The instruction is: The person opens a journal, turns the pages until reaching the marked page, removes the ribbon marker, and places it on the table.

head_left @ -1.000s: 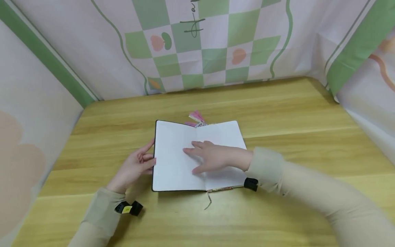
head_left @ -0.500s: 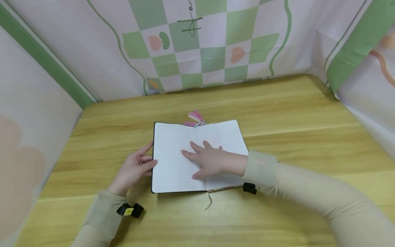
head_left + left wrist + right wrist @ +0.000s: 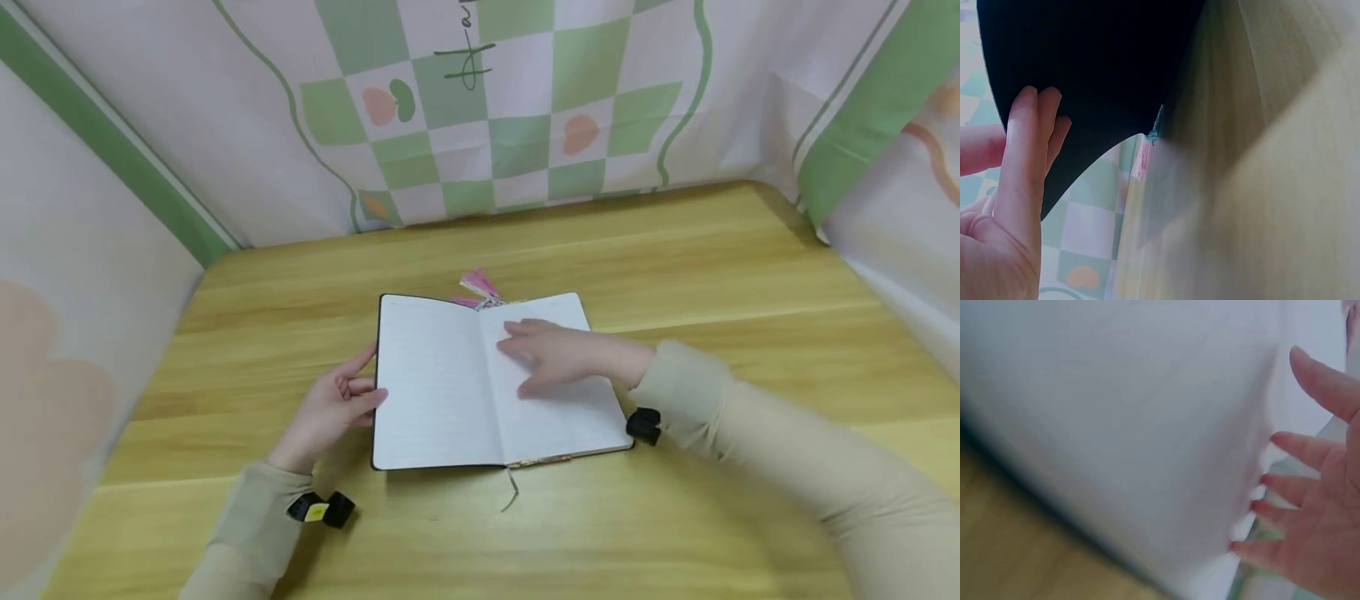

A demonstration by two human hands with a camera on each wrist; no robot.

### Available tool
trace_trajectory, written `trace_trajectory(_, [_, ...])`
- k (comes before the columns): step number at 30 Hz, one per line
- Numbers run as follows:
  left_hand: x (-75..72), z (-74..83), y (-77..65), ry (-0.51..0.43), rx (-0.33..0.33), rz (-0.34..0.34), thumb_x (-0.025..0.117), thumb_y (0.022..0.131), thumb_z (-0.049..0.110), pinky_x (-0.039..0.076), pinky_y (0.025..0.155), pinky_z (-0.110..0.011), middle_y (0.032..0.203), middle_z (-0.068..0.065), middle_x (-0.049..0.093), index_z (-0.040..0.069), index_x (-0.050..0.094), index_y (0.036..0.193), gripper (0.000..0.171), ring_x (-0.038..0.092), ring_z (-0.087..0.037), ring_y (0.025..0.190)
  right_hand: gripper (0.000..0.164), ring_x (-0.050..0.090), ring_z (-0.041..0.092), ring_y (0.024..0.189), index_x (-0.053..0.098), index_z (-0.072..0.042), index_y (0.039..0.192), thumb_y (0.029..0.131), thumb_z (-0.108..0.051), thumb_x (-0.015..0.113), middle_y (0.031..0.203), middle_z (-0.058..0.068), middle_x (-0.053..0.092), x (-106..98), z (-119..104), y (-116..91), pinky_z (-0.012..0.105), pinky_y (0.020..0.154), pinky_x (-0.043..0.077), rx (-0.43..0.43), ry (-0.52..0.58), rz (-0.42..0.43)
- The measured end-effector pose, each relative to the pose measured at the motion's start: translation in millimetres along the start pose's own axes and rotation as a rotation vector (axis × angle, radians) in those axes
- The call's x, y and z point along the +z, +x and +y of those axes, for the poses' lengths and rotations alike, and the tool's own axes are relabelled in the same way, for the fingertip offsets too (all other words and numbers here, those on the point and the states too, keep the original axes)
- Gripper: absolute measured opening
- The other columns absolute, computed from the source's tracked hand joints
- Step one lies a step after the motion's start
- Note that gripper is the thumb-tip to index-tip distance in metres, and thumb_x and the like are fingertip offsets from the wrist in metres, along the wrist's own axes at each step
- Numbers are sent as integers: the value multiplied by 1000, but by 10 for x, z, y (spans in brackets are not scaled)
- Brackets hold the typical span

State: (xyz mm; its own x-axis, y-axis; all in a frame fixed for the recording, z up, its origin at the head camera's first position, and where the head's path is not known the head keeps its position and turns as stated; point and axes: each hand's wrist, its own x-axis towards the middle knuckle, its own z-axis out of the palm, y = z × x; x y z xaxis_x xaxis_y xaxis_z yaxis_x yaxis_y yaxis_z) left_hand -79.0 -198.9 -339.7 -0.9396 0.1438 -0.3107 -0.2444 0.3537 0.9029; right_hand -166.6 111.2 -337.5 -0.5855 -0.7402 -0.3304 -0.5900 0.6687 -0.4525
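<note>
A notebook [image 3: 438,392] with a dark cover lies open on the wooden table, showing white, faintly lined pages. My left hand [image 3: 330,410] pinches the left edge, thumb on the page and fingers behind the cover. In the left wrist view that hand [image 3: 1019,187] has its fingers against the black cover [image 3: 1097,56], which is lifted off the table. Over the right-hand page is my right hand [image 3: 562,354], fingers spread. The right wrist view shows this hand [image 3: 1316,494] close to the paper [image 3: 1135,425]; whether the fingertips touch it I cannot tell.
A pink tassel [image 3: 478,283] sticks out at the notebook's top, and a thin ribbon [image 3: 513,492] hangs from its bottom edge. Wooden tabletop [image 3: 712,275] surrounds the notebook. A checked green and white cloth [image 3: 517,142] hangs behind the table.
My right hand has moved right, from around the centre fold onto the right-hand page, uncovering the fold. My left hand keeps its hold on the left edge.
</note>
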Motion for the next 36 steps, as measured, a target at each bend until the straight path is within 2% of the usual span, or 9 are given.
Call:
trace_trajectory(5, [-11,-10,12,-16,1,-9,58,93,6,56,73,-28,112,-14,67,15,21,151,70,66,-10,86,72,14,46,140,36,1,143,84,-24,69,153,27,18,-34,304,7,59,113,13,27,-16,81])
trace_trajectory(13, [-6,39,-21,-21,9,-16,58,93,6,55,71,-28,110,-14,68,12,20,151,70,66,-8,82,80,18,50,137,30,6,144,83,-25,72,149,32,23,-116,546,4,61,111,16,78,7,162])
trace_trajectory(18, [0,58,-27,-16,-2,0,59,93,7,55,71,-27,107,-11,69,13,21,151,70,64,-8,81,84,19,52,135,34,6,142,79,-29,76,147,32,26,-164,613,29,62,110,20,93,-17,198])
trace_trajectory(24, [17,58,-28,-19,-24,6,59,92,6,55,73,-29,108,-10,68,15,22,151,70,65,-10,83,88,16,52,136,33,2,144,78,-35,76,149,32,24,-219,639,49,65,108,20,141,-23,159])
trace_trajectory(28, [12,38,-16,-20,-19,-1,58,93,6,55,72,-29,104,-7,70,15,21,151,70,65,-9,81,85,15,51,136,36,0,144,78,-36,76,149,29,27,-222,648,55,64,108,21,155,-34,151])
trace_trajectory(36, [8,39,-20,-24,13,-10,61,92,9,54,68,-26,88,4,68,14,20,152,72,61,-7,74,76,26,46,132,49,0,135,74,-33,80,142,25,40,-186,669,53,56,108,28,93,-102,249])
